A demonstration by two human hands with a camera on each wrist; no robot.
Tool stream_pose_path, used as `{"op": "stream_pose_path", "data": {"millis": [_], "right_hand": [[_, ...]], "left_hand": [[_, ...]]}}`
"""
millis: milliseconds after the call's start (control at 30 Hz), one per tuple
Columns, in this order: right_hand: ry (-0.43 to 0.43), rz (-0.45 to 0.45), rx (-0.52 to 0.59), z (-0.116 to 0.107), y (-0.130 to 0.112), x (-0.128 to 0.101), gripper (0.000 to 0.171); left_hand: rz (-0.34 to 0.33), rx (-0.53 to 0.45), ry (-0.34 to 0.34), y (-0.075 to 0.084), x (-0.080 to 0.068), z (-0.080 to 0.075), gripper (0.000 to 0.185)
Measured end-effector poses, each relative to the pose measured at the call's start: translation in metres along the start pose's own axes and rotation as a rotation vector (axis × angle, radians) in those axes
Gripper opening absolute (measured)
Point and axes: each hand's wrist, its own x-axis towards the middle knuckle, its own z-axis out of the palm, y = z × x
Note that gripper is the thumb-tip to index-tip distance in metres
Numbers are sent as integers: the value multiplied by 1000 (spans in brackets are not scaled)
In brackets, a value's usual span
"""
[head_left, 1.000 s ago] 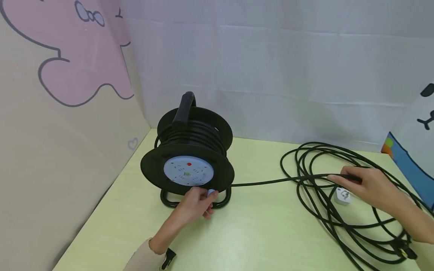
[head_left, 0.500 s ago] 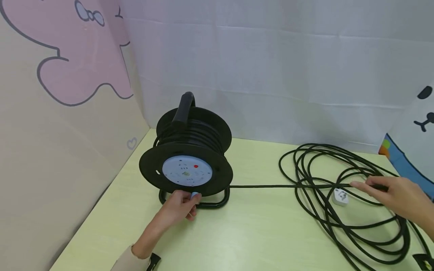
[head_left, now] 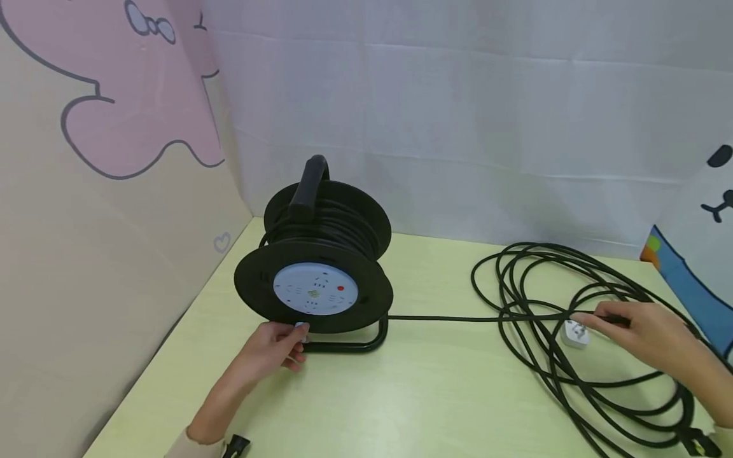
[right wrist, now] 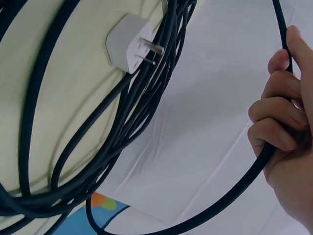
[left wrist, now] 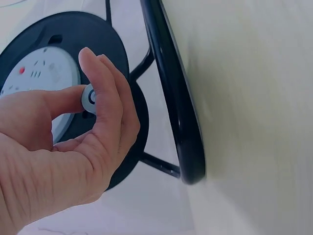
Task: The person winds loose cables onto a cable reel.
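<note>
while left hand (head_left: 273, 346) pinches reel's crank knob (left wrist: 89, 98) | right hand (head_left: 647, 331) fingers curl around black cable (head_left: 458, 317) | white plug (head_left: 575, 333) beside

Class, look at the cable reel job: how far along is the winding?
Done: several turns sit on the reel. In hand: the left hand pinches the crank knob; the right hand grips the cable, stretched straight to the reel. Left: a big loose coil and the white plug lie on the table.
</note>
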Motion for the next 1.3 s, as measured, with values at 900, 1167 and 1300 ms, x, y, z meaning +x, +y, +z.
{"op": "stream_pose_path", "data": {"millis": [900,1167,1300], "right_hand": [[-79,-62,163,43,-44,25,37],[-52,-172,231,54,-53,28,33],[-62,-195,246,56,-58,32,30]], "left_hand": [[-28,-119,207,14,-18,-53,44],[26,-220,227,31,-23,-65,36],[61,-302,231,41,-24,-65,31]]}}
